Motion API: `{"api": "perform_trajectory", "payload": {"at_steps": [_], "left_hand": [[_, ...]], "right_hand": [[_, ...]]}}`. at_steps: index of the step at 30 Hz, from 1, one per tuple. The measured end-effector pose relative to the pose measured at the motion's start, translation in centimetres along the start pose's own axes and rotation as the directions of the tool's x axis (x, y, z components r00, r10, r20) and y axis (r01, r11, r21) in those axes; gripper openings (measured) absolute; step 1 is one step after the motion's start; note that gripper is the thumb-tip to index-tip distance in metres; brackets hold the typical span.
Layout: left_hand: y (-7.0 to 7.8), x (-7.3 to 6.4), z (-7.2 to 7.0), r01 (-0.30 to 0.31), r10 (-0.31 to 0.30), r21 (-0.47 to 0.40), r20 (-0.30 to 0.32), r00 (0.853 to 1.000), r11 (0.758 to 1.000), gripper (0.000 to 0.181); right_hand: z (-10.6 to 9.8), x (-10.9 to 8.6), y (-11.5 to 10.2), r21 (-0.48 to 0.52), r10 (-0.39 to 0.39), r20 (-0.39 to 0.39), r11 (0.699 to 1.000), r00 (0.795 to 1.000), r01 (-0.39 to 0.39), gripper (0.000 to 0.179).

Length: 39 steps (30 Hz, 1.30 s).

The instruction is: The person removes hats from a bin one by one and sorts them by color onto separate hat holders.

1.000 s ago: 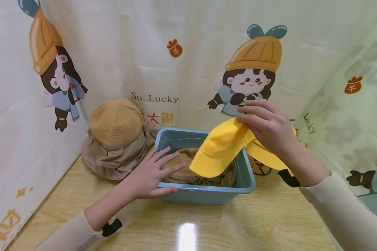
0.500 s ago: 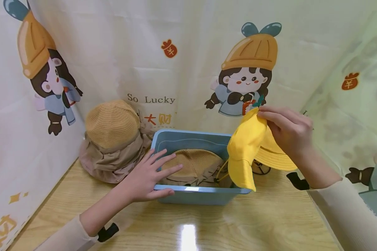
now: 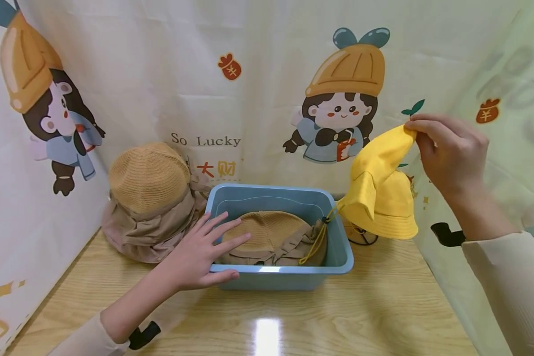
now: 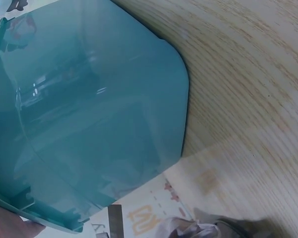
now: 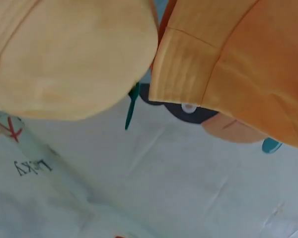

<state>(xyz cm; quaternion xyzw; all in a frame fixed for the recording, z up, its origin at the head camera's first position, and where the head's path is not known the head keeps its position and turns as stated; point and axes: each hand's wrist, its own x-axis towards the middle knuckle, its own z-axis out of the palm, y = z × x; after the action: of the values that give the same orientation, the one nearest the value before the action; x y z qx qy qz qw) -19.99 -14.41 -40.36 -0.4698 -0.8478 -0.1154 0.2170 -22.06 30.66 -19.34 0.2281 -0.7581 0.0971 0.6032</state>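
My right hand [image 3: 458, 151] pinches the tip of a yellow bucket hat [image 3: 369, 165], just below its green leaf. The hat hangs to the right of a blue plastic bin [image 3: 282, 282], and the right wrist view shows its brim and crown [image 5: 258, 74]. A second yellow hat [image 3: 393, 202] sits behind it; in the right wrist view that one fills the left side. On the bin's front left rim rests my left hand [image 3: 196, 252], fingers spread. Inside the bin lies a straw hat [image 3: 271, 230] with brown cloth. A yellow cord [image 3: 313, 247] trails over it towards the held hat.
Left of the bin stands another straw hat [image 3: 149, 178] with a brown cloth brim, perhaps stacked. A black wire piece [image 3: 363, 237] shows under the second yellow hat. Printed curtains [image 3: 258, 109] enclose the wooden table [image 3: 196, 321] at the back and sides.
My right hand has carried the yellow hat from above the bin up and to the right, past its rim. The straw hat inside is now uncovered. My left hand stays on the rim.
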Motion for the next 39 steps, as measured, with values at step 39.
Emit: {"api": "perform_trajectory", "payload": {"at_steps": [39], "left_hand": [[-0.2,0.0,0.4,-0.013,0.012,-0.013,-0.035,0.999,1.000,0.070]], "right_hand": [[-2.5,7.7,7.0,-0.469,0.667,0.097,0.685,0.739,-0.557,0.043]]}}
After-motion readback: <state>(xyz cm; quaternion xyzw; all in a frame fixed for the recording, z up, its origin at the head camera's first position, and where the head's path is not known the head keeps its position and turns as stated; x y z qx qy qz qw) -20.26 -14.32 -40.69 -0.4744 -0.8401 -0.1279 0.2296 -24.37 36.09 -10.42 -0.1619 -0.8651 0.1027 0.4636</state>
